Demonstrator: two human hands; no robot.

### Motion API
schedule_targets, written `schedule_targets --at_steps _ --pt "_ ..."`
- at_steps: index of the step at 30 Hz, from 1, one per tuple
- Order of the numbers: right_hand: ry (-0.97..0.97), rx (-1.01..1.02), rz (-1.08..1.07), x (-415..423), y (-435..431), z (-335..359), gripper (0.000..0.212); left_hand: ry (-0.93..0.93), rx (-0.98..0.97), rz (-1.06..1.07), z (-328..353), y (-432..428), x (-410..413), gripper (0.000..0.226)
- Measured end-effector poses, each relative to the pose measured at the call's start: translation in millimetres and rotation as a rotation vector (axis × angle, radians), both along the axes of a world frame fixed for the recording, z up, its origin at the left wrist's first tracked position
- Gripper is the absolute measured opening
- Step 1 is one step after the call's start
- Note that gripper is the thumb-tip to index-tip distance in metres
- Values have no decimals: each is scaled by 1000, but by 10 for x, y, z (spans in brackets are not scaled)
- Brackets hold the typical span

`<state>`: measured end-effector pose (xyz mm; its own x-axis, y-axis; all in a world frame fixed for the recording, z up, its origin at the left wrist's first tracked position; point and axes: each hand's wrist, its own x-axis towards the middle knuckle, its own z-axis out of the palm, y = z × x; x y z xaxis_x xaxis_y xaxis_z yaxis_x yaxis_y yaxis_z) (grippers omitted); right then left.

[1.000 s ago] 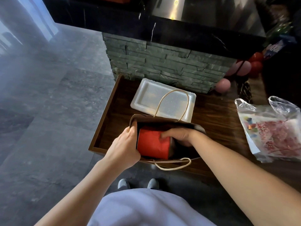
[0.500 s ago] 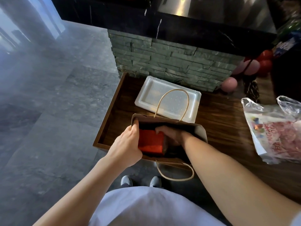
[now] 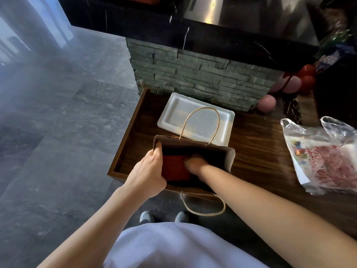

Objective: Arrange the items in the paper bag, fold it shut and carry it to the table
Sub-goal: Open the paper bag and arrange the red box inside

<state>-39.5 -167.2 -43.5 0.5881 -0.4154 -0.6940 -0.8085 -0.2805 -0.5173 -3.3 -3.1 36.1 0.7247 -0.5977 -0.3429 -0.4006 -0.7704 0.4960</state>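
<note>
A brown paper bag with twine handles stands open on the wooden counter. My left hand grips the bag's left rim and holds the mouth wide. My right hand is deep inside the bag, pressed against a red box that sits low in the bag's left half. The fingers of that hand are hidden in the dark interior. One handle stands up at the back, the other hangs over the counter's front edge.
A white foam tray lies just behind the bag. A clear plastic bag with red print lies at the right. Pink and red balloons sit by the stone wall. The counter's raised rim runs along its left side.
The red box has sunk deeper into the bag, and my right hand has followed it down. My left hand has kept its hold on the rim.
</note>
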Motion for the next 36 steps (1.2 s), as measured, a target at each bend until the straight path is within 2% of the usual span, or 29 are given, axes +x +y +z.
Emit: schedule_targets --at_steps 4,7,12,14,17,20,24,29,32,36 --pt "-24 182 -210 -59 4 63 34 8 -2 -8 -15 7 16 98" --pt "-22 177 -274 -85 -103 112 34 19 -2 -12 -20 18 14 98" --pt "-36 -316 113 -98 -315 191 37 10 -10 -33 -28 25 31 100" --pt "-6 -389 202 -137 -385 186 38 3 -8 -46 -34 13 36 102" --pt "159 -412 420 -153 -425 130 39 4 -6 -62 -40 -16 32 101" --pt "205 -367 550 -88 -407 95 42 -1 -12 -73 -47 -28 38 99" --pt "232 -313 605 -53 -363 13 36 3 -4 -73 -29 -14 46 99" --pt "181 -430 571 -29 -372 39 33 17 2 -51 -13 -18 43 96" --pt "135 -525 686 -112 -339 99 30 11 6 -59 -18 -28 52 97" --pt "291 -404 842 -260 -243 176 30 15 11 -56 -35 -32 110 98"
